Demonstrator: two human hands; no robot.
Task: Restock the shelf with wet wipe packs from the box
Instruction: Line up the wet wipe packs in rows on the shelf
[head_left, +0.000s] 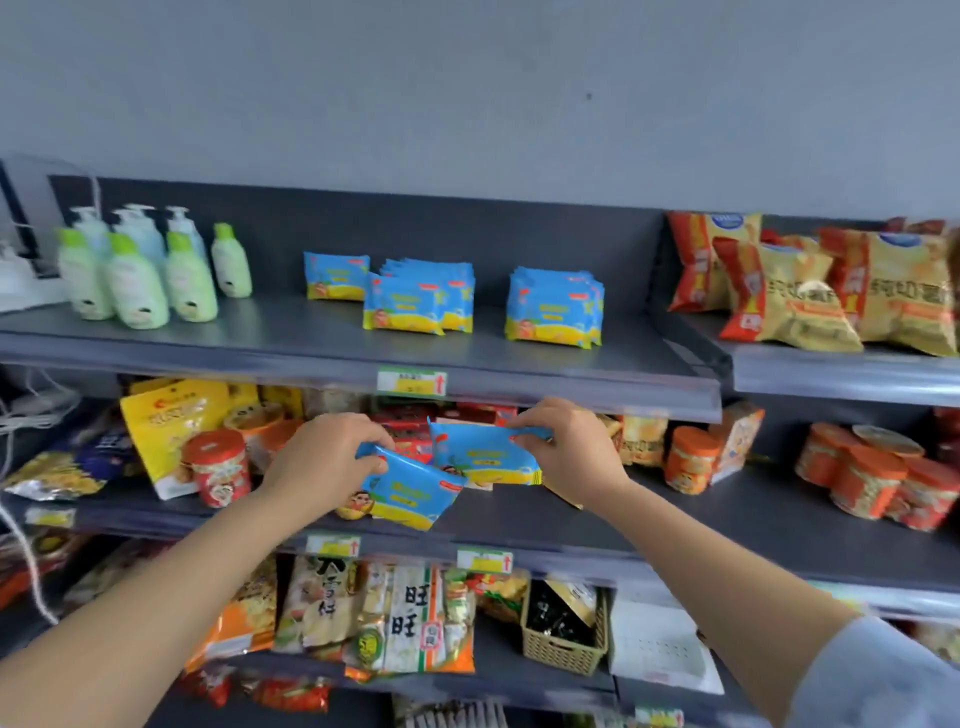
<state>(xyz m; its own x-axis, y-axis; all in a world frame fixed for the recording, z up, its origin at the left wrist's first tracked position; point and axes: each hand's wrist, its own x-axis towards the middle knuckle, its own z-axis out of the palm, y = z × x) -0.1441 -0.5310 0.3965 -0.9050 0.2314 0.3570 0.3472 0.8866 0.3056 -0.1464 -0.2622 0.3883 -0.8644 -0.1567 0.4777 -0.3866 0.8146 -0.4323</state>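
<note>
- Left grip (322, 457) pinches one wet wipe pack (410, 491); right grip (566, 452) pinches a second pack (483, 454), both by an edge.
- Held label-forward, probably to match the upright rows (415, 301) on the shelf (519, 364).

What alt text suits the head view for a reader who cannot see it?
The left hand grips a blue wipe pack and the right hand a second pack before grey shelves. More packs stand on the top shelf between green bottles and snack bags.
</note>
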